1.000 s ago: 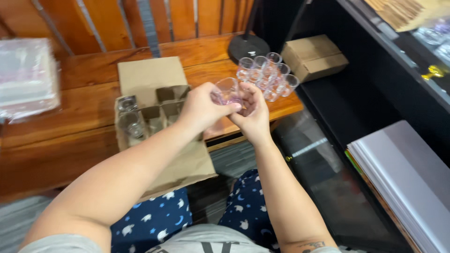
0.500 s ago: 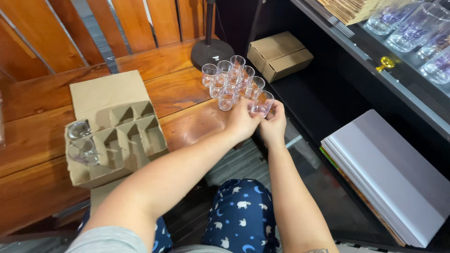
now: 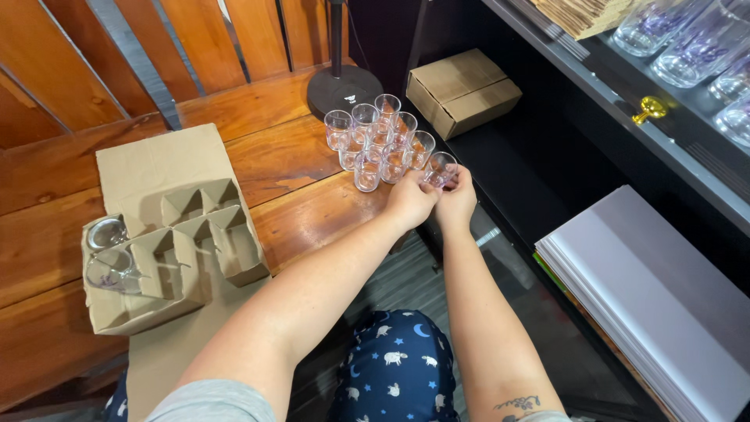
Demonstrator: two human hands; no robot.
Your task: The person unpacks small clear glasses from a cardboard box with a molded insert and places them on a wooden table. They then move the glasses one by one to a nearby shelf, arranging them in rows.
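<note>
While both hands [image 3: 433, 199] clamp a glass [image 3: 440, 168] beside nine set out, two glasses [image 3: 109, 254] remain in the box [image 3: 168, 258].

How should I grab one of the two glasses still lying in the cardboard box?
Probably from above, fingers round the glass's side wall. It lies on its side in an open-topped cell of the cardboard box, and the dividers block any reach from the sides.

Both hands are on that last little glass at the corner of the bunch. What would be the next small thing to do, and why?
Probably let go and draw both hands back. The left hand and right hand hold the small glass upright on the wooden table, beside the other glasses. The divided cardboard box holds two more glasses.
</note>
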